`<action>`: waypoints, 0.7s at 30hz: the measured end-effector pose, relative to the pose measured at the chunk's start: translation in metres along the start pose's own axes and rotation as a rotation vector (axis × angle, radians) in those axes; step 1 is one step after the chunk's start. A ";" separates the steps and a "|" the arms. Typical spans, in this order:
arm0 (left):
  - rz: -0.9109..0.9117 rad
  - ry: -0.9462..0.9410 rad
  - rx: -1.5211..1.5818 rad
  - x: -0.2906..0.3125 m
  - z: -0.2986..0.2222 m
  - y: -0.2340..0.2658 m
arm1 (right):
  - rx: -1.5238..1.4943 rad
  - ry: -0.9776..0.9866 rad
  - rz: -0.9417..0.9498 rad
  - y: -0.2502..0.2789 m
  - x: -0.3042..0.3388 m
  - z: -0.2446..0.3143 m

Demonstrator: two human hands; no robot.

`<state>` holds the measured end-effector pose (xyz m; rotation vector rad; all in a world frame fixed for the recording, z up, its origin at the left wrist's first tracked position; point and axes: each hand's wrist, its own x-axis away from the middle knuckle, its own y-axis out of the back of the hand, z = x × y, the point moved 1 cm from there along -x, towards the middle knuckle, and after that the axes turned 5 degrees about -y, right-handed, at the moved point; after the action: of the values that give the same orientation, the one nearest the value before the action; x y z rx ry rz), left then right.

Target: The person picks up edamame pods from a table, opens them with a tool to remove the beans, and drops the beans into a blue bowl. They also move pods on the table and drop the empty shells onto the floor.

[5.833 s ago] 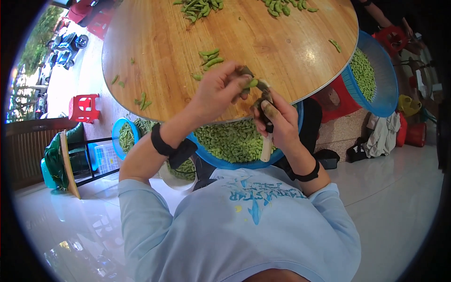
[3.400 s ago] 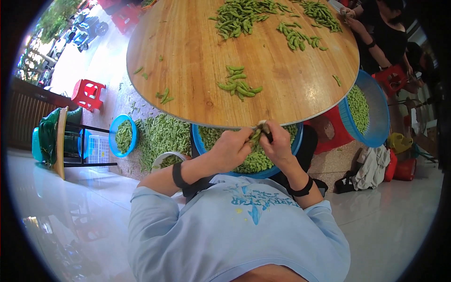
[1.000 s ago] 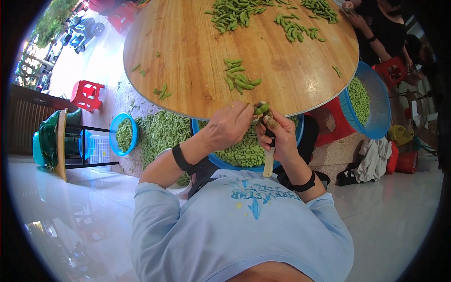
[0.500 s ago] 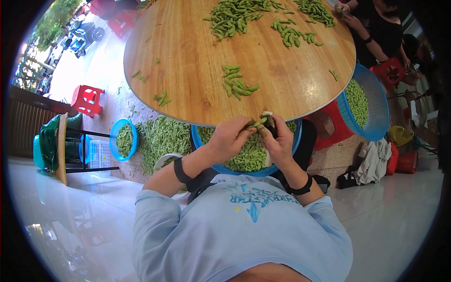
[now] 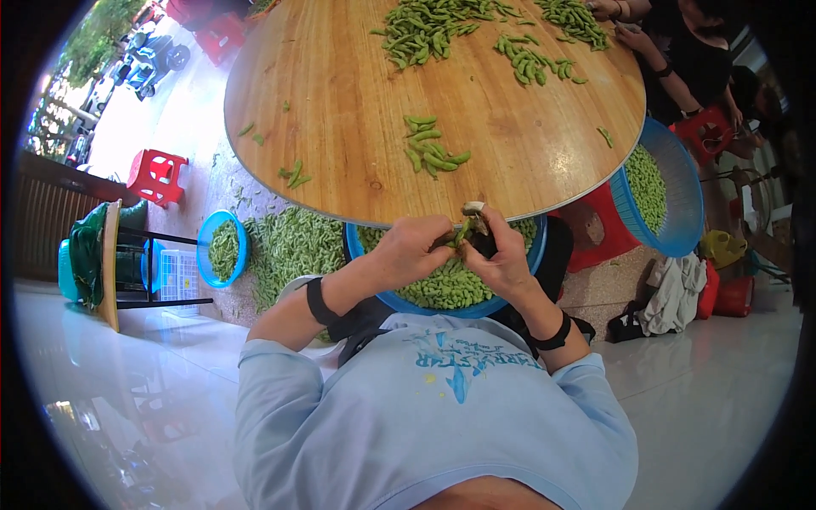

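Just past the table's near edge, both my hands meet over a blue basin (image 5: 539, 246) of shelled green beans (image 5: 450, 285). Between my fingertips is a green soybean pod (image 5: 464, 231). My left hand (image 5: 410, 251) is closed on its left end, the fingers curled. My right hand (image 5: 500, 255) pinches the other end, with dark wrappings or stains on its fingers and something pale at one fingertip. The round wooden table (image 5: 331, 127) carries a small group of pods (image 5: 433, 153) straight ahead of my hands.
Larger pod heaps (image 5: 429, 30) lie at the table's far side, where another person's hand (image 5: 633, 38) works. A blue basket (image 5: 680, 195) of beans stands right, on a red stool (image 5: 595, 229). Empty pods (image 5: 297, 246) cover the floor left, beside a small blue basin (image 5: 245, 255).
My right hand has tilted and the pod has turned more upright between my fingers. My left hand has shifted slightly left. At the far right, the other person's hands have moved a little.
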<state>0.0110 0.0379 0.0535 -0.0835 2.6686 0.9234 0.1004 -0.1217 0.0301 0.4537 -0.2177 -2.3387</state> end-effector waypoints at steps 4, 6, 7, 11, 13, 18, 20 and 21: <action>0.024 -0.011 -0.015 0.003 -0.007 -0.002 | 0.174 0.147 0.007 0.000 -0.003 -0.013; 0.038 -0.033 0.032 0.003 -0.009 -0.002 | 0.115 0.086 0.043 0.003 -0.001 -0.011; 0.013 0.098 0.118 0.002 -0.008 0.000 | 0.056 0.024 0.079 0.004 0.000 -0.010; 0.008 0.304 0.316 0.009 0.000 0.000 | 0.064 -0.014 0.070 0.003 0.001 -0.015; 0.001 0.318 0.375 0.012 0.004 -0.001 | 0.003 0.028 0.043 0.001 0.002 -0.011; 0.031 0.390 0.514 0.014 0.006 -0.002 | -0.124 -0.068 0.042 -0.005 0.003 -0.016; 0.021 0.406 0.597 0.015 0.003 -0.004 | -0.217 -0.160 0.082 -0.004 0.005 -0.016; 0.011 0.422 0.679 0.015 0.002 -0.005 | -0.308 -0.254 0.117 -0.001 0.005 -0.010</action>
<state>-0.0019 0.0360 0.0439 -0.1157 3.2164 -0.0526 0.1006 -0.1247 0.0191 -0.0074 0.0000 -2.2588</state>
